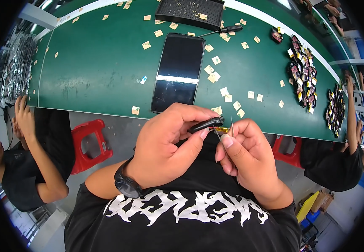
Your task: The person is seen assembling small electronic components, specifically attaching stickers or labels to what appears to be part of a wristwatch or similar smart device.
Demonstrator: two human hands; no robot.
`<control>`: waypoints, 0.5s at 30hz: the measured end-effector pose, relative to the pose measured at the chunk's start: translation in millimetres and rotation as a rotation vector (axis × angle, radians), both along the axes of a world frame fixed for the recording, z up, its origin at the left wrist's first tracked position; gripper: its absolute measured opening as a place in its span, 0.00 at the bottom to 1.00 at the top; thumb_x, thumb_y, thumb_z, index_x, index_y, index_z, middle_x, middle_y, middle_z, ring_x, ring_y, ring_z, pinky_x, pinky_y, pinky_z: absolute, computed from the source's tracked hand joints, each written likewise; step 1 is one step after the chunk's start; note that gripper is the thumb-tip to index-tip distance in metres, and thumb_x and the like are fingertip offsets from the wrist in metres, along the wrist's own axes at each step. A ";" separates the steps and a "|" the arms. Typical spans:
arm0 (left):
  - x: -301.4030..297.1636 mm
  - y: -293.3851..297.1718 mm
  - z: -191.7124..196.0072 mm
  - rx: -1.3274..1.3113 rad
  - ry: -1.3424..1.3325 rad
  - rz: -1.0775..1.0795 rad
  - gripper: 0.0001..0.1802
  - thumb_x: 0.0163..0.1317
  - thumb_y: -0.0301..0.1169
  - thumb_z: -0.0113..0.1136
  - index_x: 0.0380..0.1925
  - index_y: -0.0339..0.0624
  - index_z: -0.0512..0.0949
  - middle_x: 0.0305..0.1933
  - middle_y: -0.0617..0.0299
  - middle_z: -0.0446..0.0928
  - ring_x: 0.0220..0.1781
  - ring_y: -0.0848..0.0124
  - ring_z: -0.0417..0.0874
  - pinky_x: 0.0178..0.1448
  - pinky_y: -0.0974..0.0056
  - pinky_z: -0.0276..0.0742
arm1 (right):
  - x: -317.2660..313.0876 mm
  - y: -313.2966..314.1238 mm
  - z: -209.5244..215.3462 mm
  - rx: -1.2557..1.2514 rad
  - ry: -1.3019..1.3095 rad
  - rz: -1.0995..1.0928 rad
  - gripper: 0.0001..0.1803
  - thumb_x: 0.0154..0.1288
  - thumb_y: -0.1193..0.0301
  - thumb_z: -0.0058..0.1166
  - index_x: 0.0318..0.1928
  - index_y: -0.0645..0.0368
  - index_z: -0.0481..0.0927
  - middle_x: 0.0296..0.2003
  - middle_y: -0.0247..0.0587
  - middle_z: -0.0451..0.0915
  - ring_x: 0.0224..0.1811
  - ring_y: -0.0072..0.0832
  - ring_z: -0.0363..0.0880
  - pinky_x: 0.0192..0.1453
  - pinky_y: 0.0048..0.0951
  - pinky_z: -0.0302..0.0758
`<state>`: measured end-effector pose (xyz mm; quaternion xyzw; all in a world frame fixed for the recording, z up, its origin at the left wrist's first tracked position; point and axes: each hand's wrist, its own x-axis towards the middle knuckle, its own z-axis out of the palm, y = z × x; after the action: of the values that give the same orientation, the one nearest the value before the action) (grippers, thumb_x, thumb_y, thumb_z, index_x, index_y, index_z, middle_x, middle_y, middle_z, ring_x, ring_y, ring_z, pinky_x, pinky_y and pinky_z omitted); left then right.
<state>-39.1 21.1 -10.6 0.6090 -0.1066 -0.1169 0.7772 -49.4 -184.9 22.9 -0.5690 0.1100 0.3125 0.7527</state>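
The black case (207, 124) is pinched by the left hand (165, 145), long axis slanting up rightward; near its right end, a gold strip (222, 129) is flanked by 2-pronged tweezers (232, 127), spread, pinched by the right hand (249, 152).

In view are one hand-held black device (207, 124), one pair of tweezers (232, 126), one smartphone (179, 69), one screwdriver (232, 28), one black tray (186, 22), one wristwatch (127, 185), two red stools (76, 145), two heaps of black devices (302, 75) and over thirty beige squares (214, 77).
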 end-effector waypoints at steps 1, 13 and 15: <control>0.0 -0.1 0.1 0.050 -0.025 -0.012 0.16 0.68 0.11 0.51 0.54 0.31 0.69 0.59 0.42 0.77 0.64 0.58 0.79 0.68 0.55 0.76 | -0.2 -0.3 -0.6 0.001 0.002 -0.004 0.07 0.80 0.71 0.48 0.48 0.59 0.65 0.32 0.38 0.80 0.25 0.14 0.71 0.26 0.17 0.65; -3.0 1.2 -12.7 0.285 -0.341 0.033 0.17 0.64 0.08 0.55 0.51 0.30 0.72 0.55 0.43 0.79 0.58 0.59 0.85 0.59 0.61 0.82 | 0.2 -0.8 -1.4 0.316 0.312 -0.140 0.07 0.76 0.79 0.52 0.42 0.58 0.66 0.33 0.41 0.77 0.26 0.17 0.67 0.26 0.20 0.62; -3.2 0.4 -10.5 0.259 -0.289 0.032 0.15 0.66 0.10 0.56 0.51 0.30 0.72 0.55 0.44 0.80 0.58 0.61 0.85 0.59 0.61 0.82 | -2.4 0.7 -2.7 0.304 0.280 -0.192 0.09 0.75 0.79 0.52 0.41 0.57 0.65 0.33 0.42 0.77 0.24 0.16 0.67 0.25 0.20 0.61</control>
<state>-42.4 21.5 -21.1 0.7161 -0.1916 -0.0285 0.6706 -51.8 -184.1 20.2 -0.3871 0.2189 0.3283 0.8333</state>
